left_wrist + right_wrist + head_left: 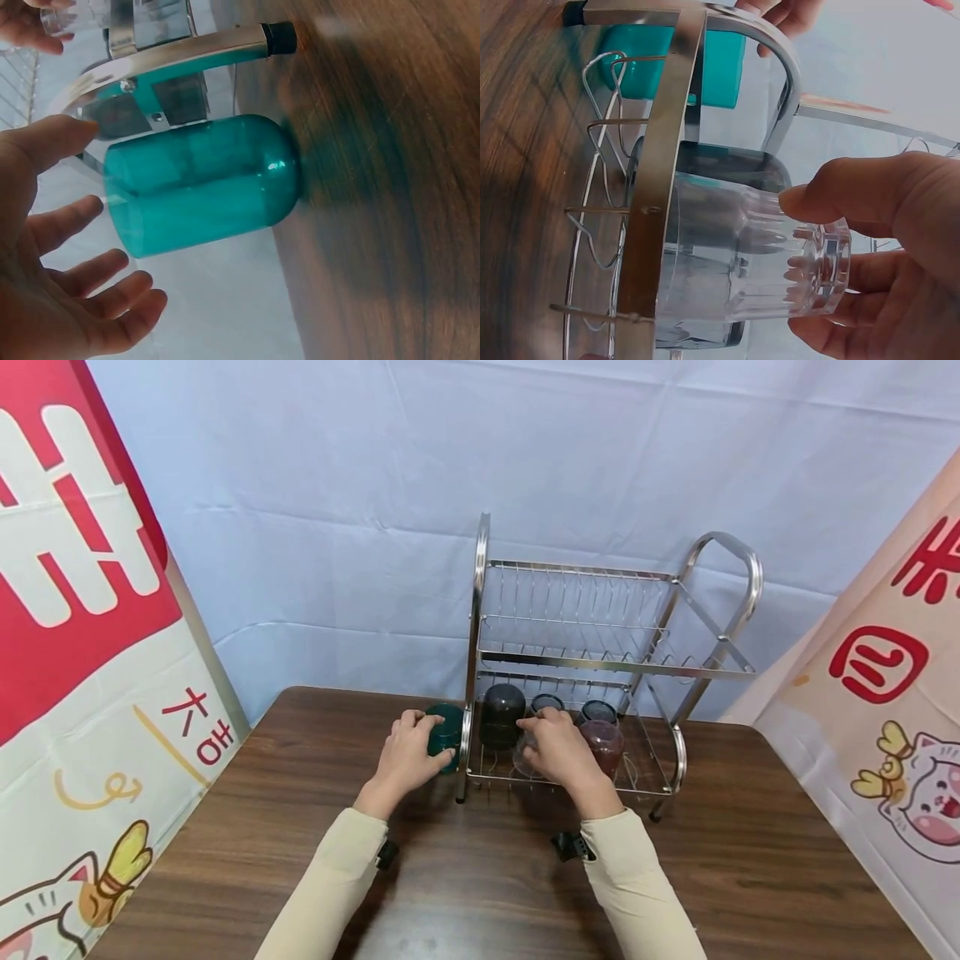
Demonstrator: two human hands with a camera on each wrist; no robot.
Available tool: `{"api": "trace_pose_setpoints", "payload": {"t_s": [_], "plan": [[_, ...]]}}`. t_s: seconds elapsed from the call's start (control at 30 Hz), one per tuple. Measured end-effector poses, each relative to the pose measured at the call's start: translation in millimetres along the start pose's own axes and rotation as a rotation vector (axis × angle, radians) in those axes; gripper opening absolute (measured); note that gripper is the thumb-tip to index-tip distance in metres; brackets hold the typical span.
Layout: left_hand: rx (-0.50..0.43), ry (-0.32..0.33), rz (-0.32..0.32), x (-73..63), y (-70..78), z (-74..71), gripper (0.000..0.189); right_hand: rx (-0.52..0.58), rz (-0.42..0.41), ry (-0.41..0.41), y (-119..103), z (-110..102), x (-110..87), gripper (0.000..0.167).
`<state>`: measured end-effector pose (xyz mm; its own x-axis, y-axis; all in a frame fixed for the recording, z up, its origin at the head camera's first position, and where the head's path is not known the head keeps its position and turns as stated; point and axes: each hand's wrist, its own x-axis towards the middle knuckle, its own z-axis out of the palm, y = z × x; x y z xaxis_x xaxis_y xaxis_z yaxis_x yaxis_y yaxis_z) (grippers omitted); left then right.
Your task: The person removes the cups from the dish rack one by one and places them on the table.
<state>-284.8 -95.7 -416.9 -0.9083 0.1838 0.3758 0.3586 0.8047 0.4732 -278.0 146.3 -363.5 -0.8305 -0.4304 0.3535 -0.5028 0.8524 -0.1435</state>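
Note:
A teal see-through cup (446,739) stands upright on the table beside the rack's left leg. My left hand (405,752) is at its rim; in the left wrist view the fingers and thumb spread around the teal cup's (199,187) top without closing on it. My right hand (564,750) holds a clear ribbed glass (712,255) by its base, thumb on one side and fingers on the other. This glass is upside down in the rack's lower tier. Next to it, an inverted dark grey cup (502,714) stands to the left.
The two-tier metal dish rack (577,662) stands at the back of the wooden table (480,893). Its lower tier also holds a purplish cup (606,743) and two greyish glasses, one at the back right (598,712). Pale cloth (337,527) hangs behind.

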Motion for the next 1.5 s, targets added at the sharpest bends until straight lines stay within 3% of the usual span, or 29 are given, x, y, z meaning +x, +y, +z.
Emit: {"api": "trace_pose_setpoints", "payload": {"t_s": [0.3, 0.63, 0.9, 1.27, 1.5], "plan": [[0.003, 0.021, 0.035, -11.2, 7.9, -5.7, 0.048, 0.025, -0.013, 0.065, -7, -5, -6.0, 0.034], [0.01, 0.042, 0.074, -21.3, 19.0, -11.2, 0.047, 0.018, -0.024, 0.075, -14, -13, -12.5, 0.034], [0.056, 0.026, 0.088, -31.7, 22.9, -10.5, 0.047, 0.001, -0.039, 0.107, -19, -13, -22.5, 0.033], [0.102, 0.043, 0.163, -43.5, 25.1, -10.1, 0.045, 0.058, -0.083, 0.158, -25, -14, -32.5, 0.031], [0.053, 0.061, 0.18, -47.2, 26.8, -8.1, 0.045, 0.128, -0.107, 0.184, -25, -11, -35.9, 0.029]]}}
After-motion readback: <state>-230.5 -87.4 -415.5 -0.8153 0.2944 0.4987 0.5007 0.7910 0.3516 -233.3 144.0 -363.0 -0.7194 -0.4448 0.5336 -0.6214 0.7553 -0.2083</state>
